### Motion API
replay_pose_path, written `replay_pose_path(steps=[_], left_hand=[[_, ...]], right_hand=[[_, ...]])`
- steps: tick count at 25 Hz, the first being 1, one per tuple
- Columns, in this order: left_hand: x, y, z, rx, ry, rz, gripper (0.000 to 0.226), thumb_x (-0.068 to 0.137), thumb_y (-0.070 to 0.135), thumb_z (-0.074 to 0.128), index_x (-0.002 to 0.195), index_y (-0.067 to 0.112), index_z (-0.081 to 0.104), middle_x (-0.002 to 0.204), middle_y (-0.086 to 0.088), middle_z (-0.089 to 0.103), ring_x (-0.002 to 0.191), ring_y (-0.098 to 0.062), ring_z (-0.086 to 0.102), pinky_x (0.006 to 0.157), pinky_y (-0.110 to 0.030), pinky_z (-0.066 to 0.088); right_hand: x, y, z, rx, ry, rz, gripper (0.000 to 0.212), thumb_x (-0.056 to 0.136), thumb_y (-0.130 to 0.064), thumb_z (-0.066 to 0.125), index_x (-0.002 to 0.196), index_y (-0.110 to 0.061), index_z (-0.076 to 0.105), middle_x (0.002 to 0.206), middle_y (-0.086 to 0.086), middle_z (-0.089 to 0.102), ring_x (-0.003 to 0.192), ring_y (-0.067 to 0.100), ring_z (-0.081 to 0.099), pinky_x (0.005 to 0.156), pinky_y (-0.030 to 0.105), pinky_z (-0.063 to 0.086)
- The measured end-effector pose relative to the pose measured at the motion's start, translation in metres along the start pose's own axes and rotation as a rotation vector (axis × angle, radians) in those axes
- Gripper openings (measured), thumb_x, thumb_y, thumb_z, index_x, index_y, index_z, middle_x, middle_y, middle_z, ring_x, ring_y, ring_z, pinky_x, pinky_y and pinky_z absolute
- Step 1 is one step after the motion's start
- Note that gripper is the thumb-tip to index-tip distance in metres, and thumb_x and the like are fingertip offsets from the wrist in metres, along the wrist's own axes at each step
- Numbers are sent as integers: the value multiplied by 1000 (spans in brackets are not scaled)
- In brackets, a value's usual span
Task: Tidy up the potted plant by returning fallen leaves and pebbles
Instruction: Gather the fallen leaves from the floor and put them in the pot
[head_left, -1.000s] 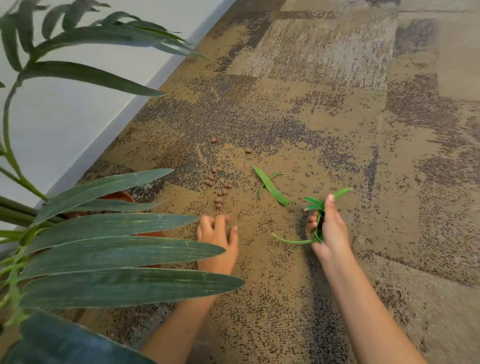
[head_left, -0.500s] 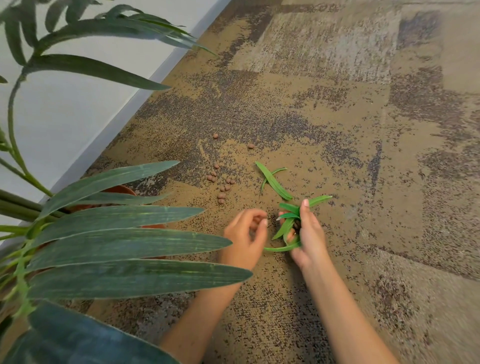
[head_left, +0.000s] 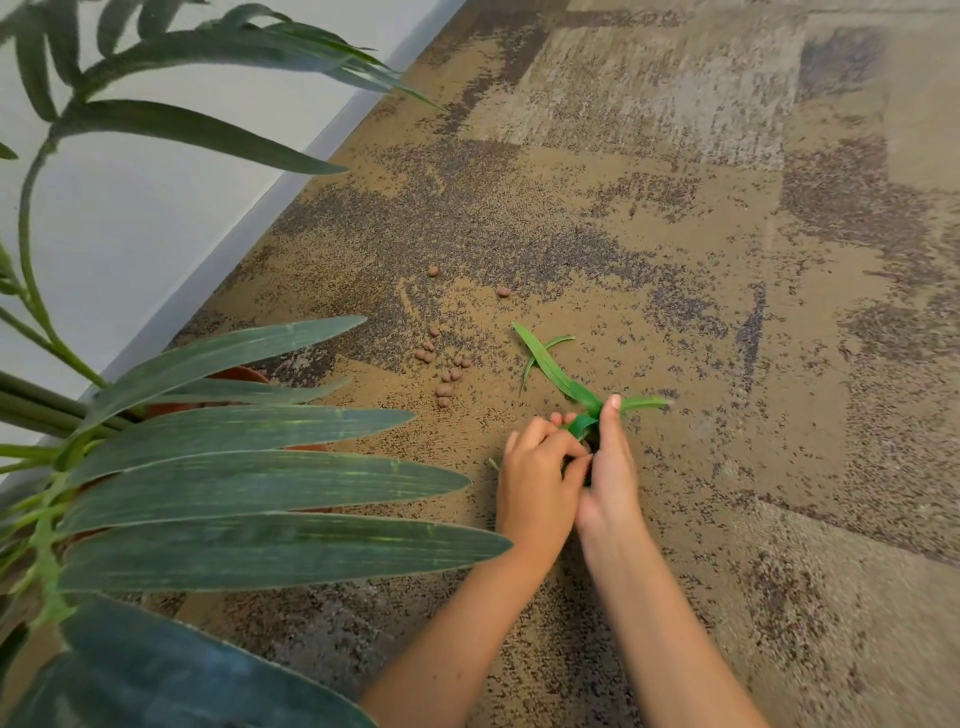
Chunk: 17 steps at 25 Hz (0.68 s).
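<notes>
the potted plant (head_left: 218, 483) fills the carpet's left edge, pebbles (head_left: 447, 371) scattered just right of it. the left hand (head_left: 537, 483) curls beside the right hand (head_left: 610, 478), both grips pinched on a bunch of leaves (head_left: 584, 421); one loose leaf (head_left: 545, 358) lies beyond.
</notes>
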<state>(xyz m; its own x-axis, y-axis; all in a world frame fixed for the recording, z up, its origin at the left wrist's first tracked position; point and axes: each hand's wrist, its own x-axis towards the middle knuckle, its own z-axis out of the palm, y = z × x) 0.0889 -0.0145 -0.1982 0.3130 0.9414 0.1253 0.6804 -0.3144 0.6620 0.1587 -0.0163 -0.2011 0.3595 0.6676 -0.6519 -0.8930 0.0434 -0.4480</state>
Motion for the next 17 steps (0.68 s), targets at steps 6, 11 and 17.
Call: replay_pose_path(steps=[6,11,17], left_hand=[[0,-2,0,-22,-130,189,19,87,12,59,100,11,73,94,-3,70,93,-20,63,81,-36,53],[21,-14,-9,-135,-83,243,27,92,24,49,108,11,67,91,3,66,69,-9,60,60,-27,54],[105,-34,8,263,-191,-210,49,91,50,45,122,12,48,121,-5,49,97,-16,53,68,-25,45]], right_hand=[[7,-11,2,-90,158,-74,29,91,-45,57,89,-16,60,66,-2,55,48,6,55,48,19,51],[20,-39,-11,-41,133,-71,34,90,-52,54,85,-19,50,57,-8,43,43,5,37,39,16,34],[28,-46,-20,-130,72,-10,36,87,-56,53,92,-20,50,55,-8,46,42,5,38,37,17,34]])
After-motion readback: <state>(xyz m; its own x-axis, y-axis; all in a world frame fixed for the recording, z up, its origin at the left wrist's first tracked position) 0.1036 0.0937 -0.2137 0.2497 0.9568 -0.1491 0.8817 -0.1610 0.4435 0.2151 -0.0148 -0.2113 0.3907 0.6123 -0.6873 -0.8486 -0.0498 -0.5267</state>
